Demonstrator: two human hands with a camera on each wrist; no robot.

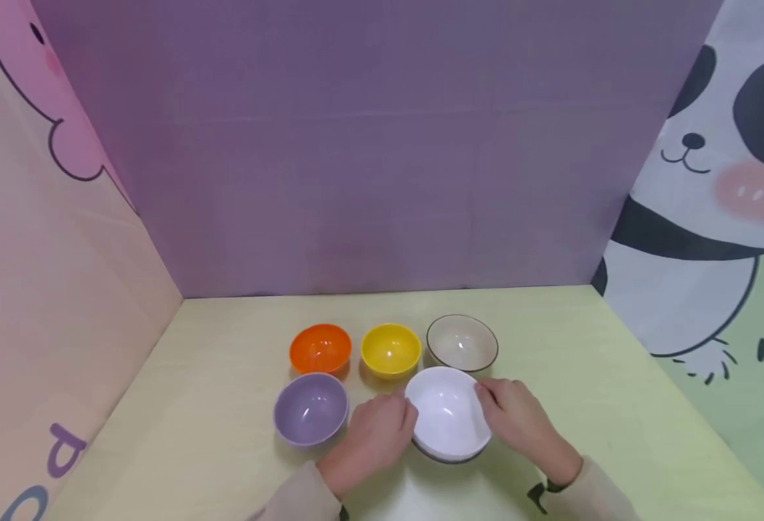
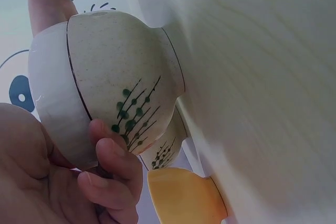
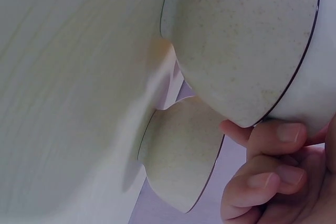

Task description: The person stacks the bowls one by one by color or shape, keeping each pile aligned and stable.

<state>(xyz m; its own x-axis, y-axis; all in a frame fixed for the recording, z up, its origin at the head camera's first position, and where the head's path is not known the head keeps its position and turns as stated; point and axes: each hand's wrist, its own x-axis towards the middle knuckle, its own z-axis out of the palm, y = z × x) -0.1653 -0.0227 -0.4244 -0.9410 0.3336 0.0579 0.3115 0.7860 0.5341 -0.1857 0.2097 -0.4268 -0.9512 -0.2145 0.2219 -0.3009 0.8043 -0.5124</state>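
A white bowl sits nested in a speckled beige bowl with a dark rim line and a green sprig pattern. My left hand grips the white bowl's left side, and my right hand pinches its right rim. In the left wrist view, the left fingers curl by the seam between the two bowls. The right fingers are curled beneath the white bowl's edge in the right wrist view. Whether the lower bowl touches the table cannot be told.
Behind stand an orange bowl, a yellow bowl and another beige bowl with a dark rim. A purple bowl is left of my left hand. A purple panel rises at the back of the pale table.
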